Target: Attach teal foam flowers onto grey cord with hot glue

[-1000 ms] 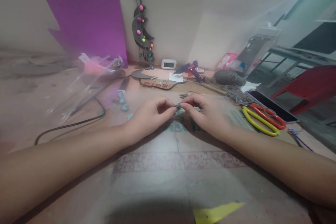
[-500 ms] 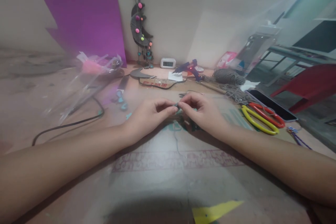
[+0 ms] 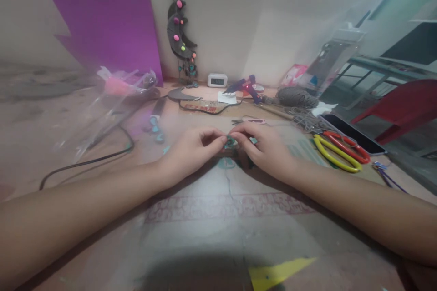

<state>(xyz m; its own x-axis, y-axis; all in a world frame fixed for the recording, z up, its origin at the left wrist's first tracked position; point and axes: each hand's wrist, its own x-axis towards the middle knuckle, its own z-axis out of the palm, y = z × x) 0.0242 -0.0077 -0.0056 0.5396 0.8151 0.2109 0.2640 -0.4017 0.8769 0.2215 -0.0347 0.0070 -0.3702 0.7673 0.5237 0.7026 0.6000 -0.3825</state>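
Note:
My left hand and my right hand meet over the middle of the work surface, each with thumb and forefinger pinched together. Between the fingertips is a small teal piece, partly hidden; what exactly it is I cannot make out. Just behind my right fingers lie small snips with pink handles. Blue teardrop-like pieces are to the left of my left hand.
Right of my hands are pliers or shears with yellow and red handles, a phone and grey yarn. A glue gun and a white clock stand behind. A black cable curves at left.
The view has shifted slightly. More of the teal piece shows between my fingertips, and the snips' pink handles are now clearer behind my right hand.

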